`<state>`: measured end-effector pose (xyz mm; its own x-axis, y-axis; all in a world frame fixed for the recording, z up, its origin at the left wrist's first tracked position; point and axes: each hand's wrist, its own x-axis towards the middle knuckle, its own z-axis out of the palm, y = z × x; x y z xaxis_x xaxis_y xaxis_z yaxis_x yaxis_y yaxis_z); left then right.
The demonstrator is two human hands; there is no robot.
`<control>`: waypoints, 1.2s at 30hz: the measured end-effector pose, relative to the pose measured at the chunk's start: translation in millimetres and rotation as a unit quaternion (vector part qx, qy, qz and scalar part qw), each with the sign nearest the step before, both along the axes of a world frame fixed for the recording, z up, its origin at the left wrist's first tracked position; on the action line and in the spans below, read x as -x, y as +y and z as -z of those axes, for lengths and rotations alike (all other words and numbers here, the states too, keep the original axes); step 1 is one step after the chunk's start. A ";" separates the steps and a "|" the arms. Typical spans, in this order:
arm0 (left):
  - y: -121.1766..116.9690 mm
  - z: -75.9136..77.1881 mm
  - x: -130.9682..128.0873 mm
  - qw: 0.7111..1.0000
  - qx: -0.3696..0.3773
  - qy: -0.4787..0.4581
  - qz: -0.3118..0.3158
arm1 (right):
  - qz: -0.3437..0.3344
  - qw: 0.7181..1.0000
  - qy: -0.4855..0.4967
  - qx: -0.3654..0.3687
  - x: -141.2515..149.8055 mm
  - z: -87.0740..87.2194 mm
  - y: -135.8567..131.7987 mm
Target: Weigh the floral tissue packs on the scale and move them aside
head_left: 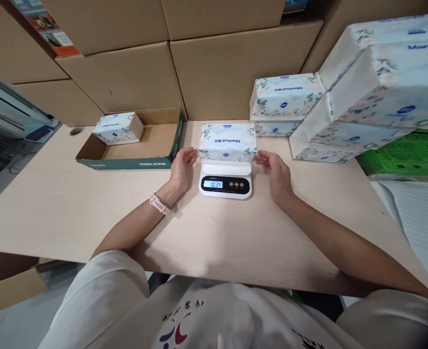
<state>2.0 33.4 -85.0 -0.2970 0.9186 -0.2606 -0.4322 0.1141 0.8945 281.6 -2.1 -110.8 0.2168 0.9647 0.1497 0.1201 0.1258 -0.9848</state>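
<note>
A pack of tissues, white and pale blue with a floral print, lies on a white digital kitchen scale. The scale's lit display appears to read 103.4. At the pack's left end is my left hand, its fingers stretched out and the tips right beside the wrapper. My right hand mirrors it at the other end, fingers extended toward the pack's lower right corner. Whether the fingertips touch the wrapper I cannot tell. Neither hand grips anything.
To the left, a shallow green-edged cardboard tray holds one tissue pack. More tissue packs are stacked at the right, the taller pile nearer a green crate. Large cardboard boxes wall off the table's back.
</note>
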 end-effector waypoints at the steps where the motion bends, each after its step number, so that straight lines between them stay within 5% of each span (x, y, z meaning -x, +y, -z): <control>1: 0.2 0.4 0.1 1.000 -0.001 -0.001 0.000 | 0.000 1.000 -0.002 0.000 0.0 0.4 0.2; 28: -1.0 -0.5 -2.2 1.000 -0.003 -0.005 0.012 | -0.007 0.994 -0.099 -0.041 -1.0 -8.1 -11.9; 32: -9.1 -10.8 -11.8 0.999 -0.017 0.003 0.031 | -0.030 0.989 -0.131 -0.059 -0.1 -7.5 -10.6; 36: -23.4 -30.7 -27.6 0.988 -0.077 -0.012 0.132 | -0.069 0.980 -0.176 -0.056 2.3 -2.9 -4.9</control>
<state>29.5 10.0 -54.3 -0.0380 0.9927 -0.1147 -0.4262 0.0878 0.9004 279.3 -7.1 -107.9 0.0020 0.9546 0.2980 0.4242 0.2690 -0.8647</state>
